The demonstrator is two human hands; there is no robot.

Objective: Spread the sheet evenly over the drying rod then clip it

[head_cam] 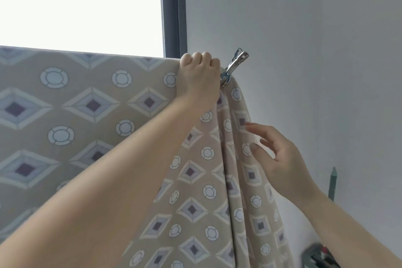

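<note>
Your left hand [199, 74] grips the top fold of the patterned sheet [91, 104], fingers curled over its upper edge where it drapes over the hidden rod. Just right of that hand, a metal clip [233, 67] pinches the sheet's corner. Your right hand [280, 159] is spread wide, holding nothing, fingertips touching the hanging folds lower right.
</note>
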